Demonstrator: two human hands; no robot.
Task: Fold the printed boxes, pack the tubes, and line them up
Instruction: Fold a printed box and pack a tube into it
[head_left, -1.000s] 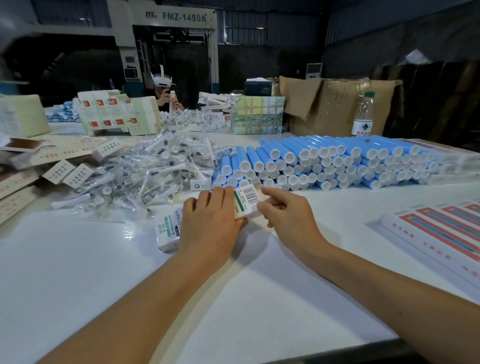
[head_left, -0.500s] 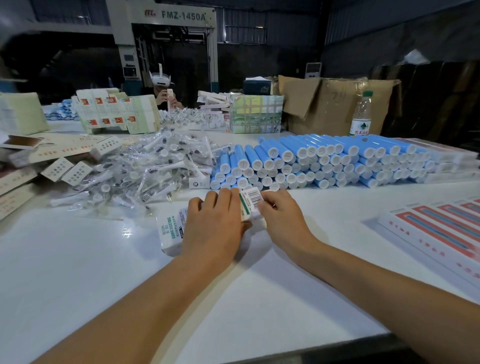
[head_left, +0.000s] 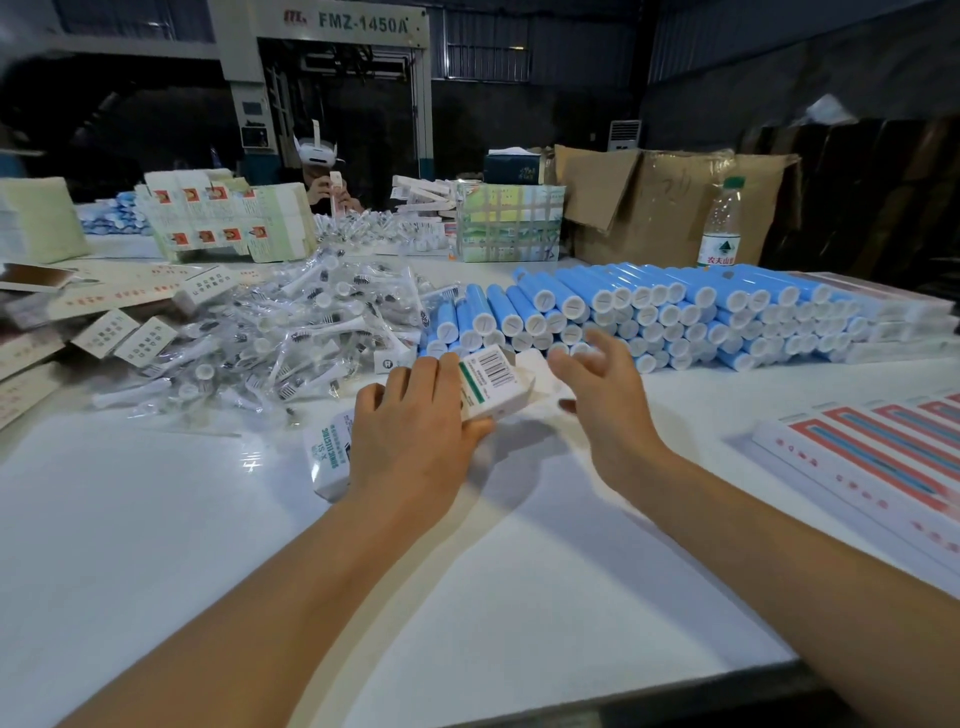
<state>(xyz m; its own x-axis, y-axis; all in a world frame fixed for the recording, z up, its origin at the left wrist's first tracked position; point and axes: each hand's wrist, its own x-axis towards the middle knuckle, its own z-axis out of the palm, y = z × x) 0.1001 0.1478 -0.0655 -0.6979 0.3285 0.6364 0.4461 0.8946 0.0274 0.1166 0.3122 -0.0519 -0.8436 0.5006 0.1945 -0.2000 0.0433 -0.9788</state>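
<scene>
Fingers of the left hand (head_left: 410, 436) grasp the white box (head_left: 488, 387) reading "SONIC ELECTRIC", barcode up, lying crosswise just before the blue tubes (head_left: 649, 317); the right hand (head_left: 602, 395) hovers beside it, fingers spread.

Both forearms are bare to the frame edge, with no sleeves, gloves or jewellery visible.

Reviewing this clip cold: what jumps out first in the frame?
The stack of blue tubes across the table's middle right draws the eye first. Left of it lies a heap of wrapped brush heads. Up front, the left hand holds a white box on the table, while the right hand hovers open beside it.
</scene>
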